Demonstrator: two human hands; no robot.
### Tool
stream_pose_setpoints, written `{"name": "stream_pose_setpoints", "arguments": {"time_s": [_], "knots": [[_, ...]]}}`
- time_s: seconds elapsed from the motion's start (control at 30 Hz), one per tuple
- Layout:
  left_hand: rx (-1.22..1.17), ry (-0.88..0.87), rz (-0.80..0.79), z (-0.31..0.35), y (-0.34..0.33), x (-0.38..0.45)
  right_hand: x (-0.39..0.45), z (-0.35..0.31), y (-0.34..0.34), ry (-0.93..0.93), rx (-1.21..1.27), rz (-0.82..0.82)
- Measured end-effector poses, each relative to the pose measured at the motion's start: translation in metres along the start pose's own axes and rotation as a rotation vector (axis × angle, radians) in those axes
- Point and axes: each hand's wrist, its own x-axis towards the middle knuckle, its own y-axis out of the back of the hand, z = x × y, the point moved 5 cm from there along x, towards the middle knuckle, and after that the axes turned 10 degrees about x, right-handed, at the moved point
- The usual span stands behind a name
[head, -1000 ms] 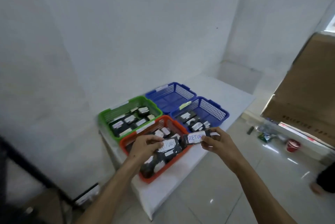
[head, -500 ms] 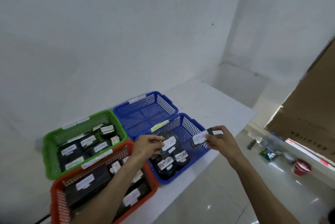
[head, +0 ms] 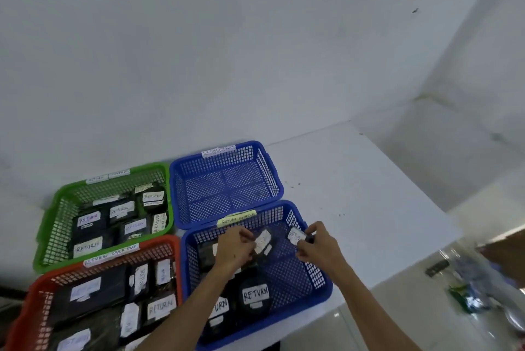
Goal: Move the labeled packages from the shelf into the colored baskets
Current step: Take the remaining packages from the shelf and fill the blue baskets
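- Left hand (head: 235, 250): fingers curled round a black package (head: 262, 242) with a white label, held low over the near blue basket (head: 318, 292).
- Right hand (head: 318, 248): pinches a second small labeled package (head: 297, 235) at its right end; label reads partly "RETU"; held just inside that basket's far right corner.
- Relation of the two grips: near each other, not touching; both above the same basket.
- Below the left grip: dark packages already lying in the basket, one round package (head: 254, 294) marked "RETURN".
- Beyond both grips: far blue basket (head: 272, 180), showing only its mesh floor.
- Left of the left grip: green basket (head: 49, 232) and orange basket (head: 34, 294), each stocked with labeled packages.
- Step in hand, by judgement: depositing two packages in the near blue basket.
- Next move calls for: lowering both, loosening the fingers, labels kept upward; shelf not in view, so the remaining stock cannot be told.
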Motion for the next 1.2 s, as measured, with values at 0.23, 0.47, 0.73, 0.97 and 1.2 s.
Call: {"name": "stream_pose_setpoints", "arguments": {"time_s": [0.23, 0.47, 0.73, 0.97, 1.2], "knots": [[0.253, -0.004, 0.153, 0.016, -0.024, 0.047, 0.05, -0.002, -0.004, 0.035, -0.223, -0.045], [0.672, 0.036, -0.007, 0.023, -0.058, 0.057, 0.068, 0.002, -0.032, 0.201, -0.324, -0.094], [0.944, -0.269, 0.001, 0.025, -0.07, 0.06, 0.073, 0.01, -0.051, 0.244, -0.526, -0.25], [1.034, -0.25, 0.012, 0.004, -0.079, 0.054, 0.085, 0.032, -0.071, 0.211, -0.484, -0.273], [0.99, -0.256, 0.072, -0.001, -0.077, 0.052, 0.098, 0.045, -0.082, 0.203, -0.57, -0.247]]}}
